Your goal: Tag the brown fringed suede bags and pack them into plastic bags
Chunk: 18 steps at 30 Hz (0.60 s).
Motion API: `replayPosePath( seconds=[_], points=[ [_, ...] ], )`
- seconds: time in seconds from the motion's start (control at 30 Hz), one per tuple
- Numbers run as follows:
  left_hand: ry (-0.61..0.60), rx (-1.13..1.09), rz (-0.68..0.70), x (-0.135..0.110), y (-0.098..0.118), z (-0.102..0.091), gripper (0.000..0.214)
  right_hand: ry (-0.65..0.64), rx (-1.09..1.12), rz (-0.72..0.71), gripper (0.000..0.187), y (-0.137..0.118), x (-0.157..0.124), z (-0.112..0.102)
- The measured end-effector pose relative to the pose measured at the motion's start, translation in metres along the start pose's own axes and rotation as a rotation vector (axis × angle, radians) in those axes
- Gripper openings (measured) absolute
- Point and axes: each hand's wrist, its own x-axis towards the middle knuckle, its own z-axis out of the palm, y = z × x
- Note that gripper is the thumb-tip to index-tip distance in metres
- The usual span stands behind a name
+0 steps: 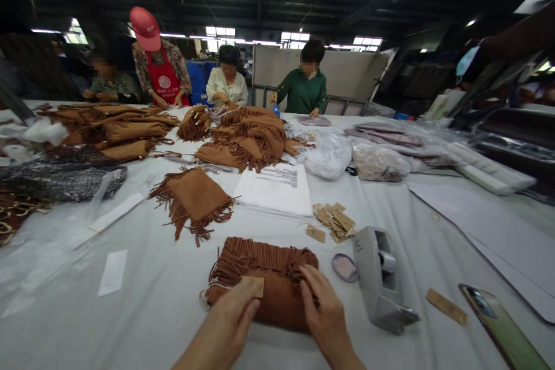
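Note:
A brown fringed suede bag (277, 295) lies flat in front of me, its fringe gathered along the far side. My left hand (232, 321) is at the bag's left part, fingers closed around a small tan hang tag (255, 287) that sticks out past the fingertips. A white string shows at the bag's left edge. My right hand (323, 309) rests on the right end of the bag and its fringe, fingers apart and partly bent, with nothing visible in them. Beyond it lies a heap of tan tags (336, 222) with strings.
Right of the bag stand a grey tape dispenser (381, 280), a round tape roll (345, 267), a loose tag (446, 306) and a phone (503, 324). Farther off lie another fringed bag (197, 193), white printed bags (277, 191) and piled bags (247, 139). Several co-workers work across the table.

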Motion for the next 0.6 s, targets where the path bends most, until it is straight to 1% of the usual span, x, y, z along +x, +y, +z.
replayPosePath(
  seconds=[0.03, 0.07, 0.1, 0.13, 0.17, 0.2, 0.23, 0.27, 0.33, 0.4, 0.43, 0.5, 0.53, 0.57, 0.6],
  points=[
    [0.161, 0.024, -0.048, 0.003, -0.016, -0.006, 0.045, 0.049, -0.045, 0.098, 0.036, 0.013, 0.001, 0.003],
    [0.335, 0.073, -0.125, 0.008, -0.033, -0.009, 0.048, 0.075, -0.081, 0.172, 0.04, 0.024, 0.004, 0.007],
    [0.433, 0.124, -0.205, 0.014, -0.05, -0.01, 0.05, 0.078, -0.108, 0.215, 0.044, 0.031, 0.006, 0.014],
    [0.43, 0.16, -0.291, 0.022, -0.064, -0.008, 0.053, 0.063, -0.125, 0.232, 0.047, 0.035, 0.008, 0.022],
    [0.358, 0.178, -0.354, 0.03, -0.076, -0.004, 0.054, 0.029, -0.133, 0.227, 0.048, 0.035, 0.01, 0.031],
    [0.26, 0.179, -0.382, 0.036, -0.083, 0.002, 0.055, -0.022, -0.135, 0.202, 0.047, 0.031, 0.011, 0.04],
    [0.192, 0.171, -0.387, 0.041, -0.085, 0.01, 0.054, -0.081, -0.133, 0.161, 0.045, 0.023, 0.01, 0.049],
    [0.141, 0.168, -0.377, 0.043, -0.083, 0.018, 0.053, -0.136, -0.133, 0.108, 0.043, 0.014, 0.008, 0.057],
    [0.109, 0.178, -0.328, 0.041, -0.067, 0.033, 0.051, -0.207, -0.128, -0.012, 0.037, -0.007, 0.001, 0.069],
    [0.082, 0.17, -0.246, 0.03, -0.042, 0.043, 0.047, -0.205, -0.108, -0.107, 0.034, -0.023, -0.009, 0.073],
    [0.058, 0.138, -0.183, 0.022, -0.028, 0.046, 0.046, -0.188, -0.091, -0.136, 0.033, -0.028, -0.013, 0.073],
    [-0.002, 0.017, -0.024, 0.006, -0.006, 0.046, 0.045, -0.147, -0.047, -0.155, 0.033, -0.029, -0.02, 0.069],
    [-0.018, -0.049, 0.046, 0.0, 0.001, 0.043, 0.044, -0.121, -0.024, -0.151, 0.033, -0.027, -0.023, 0.066],
    [-0.009, -0.1, 0.083, -0.005, 0.004, 0.038, 0.042, -0.094, -0.002, -0.143, 0.032, -0.024, -0.025, 0.064],
    [0.034, -0.126, 0.071, -0.008, 0.002, 0.031, 0.039, -0.069, 0.015, -0.13, 0.031, -0.019, -0.026, 0.062]
  ],
)
